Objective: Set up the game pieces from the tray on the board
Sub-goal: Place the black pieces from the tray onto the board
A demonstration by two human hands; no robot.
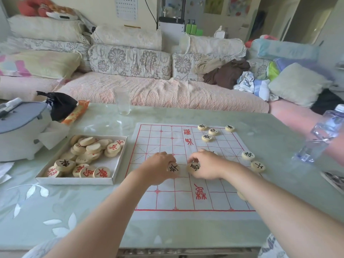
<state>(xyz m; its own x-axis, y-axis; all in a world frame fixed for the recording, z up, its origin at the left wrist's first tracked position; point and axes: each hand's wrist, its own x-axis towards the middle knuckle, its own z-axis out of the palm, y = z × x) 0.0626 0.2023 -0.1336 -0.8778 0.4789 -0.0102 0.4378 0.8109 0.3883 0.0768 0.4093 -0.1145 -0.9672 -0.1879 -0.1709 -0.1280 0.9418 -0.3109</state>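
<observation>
The left hand (158, 167) pinches a round piece (174, 168) with a black sign. The right hand (206, 164) pinches a second piece (194, 167), also with a black sign. Both are near the middle of the board (167, 200), just beside each other. The tray (111, 164) lies on the desk (74, 211) left of the board and holds many pieces. Several black pieces (207, 137) lie on the far right part of the board.
</observation>
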